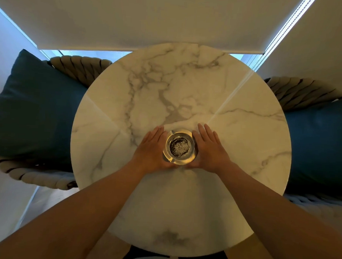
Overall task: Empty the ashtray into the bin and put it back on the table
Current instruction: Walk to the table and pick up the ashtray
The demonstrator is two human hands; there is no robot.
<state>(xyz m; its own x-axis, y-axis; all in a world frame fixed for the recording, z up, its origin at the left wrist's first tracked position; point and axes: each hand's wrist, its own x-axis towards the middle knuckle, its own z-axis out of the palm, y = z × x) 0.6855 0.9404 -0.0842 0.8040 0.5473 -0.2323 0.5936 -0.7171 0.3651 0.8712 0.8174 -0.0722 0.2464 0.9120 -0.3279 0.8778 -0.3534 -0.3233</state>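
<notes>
A clear glass ashtray [180,148] with dark ash in its bowl stands near the middle of a round white marble table [183,86]. My left hand [152,148] lies against its left side and my right hand [209,148] against its right side. The fingers of both hands are stretched out flat, and the thumbs curl toward the ashtray's near edge. Both hands cup the ashtray between them. Whether it is lifted off the table I cannot tell. No bin is in view.
A woven chair with a dark blue cushion [35,111] stands left of the table, and another with a blue cushion [320,143] stands right. A pale roller blind [151,20] hangs behind the table. My legs show under the near table edge.
</notes>
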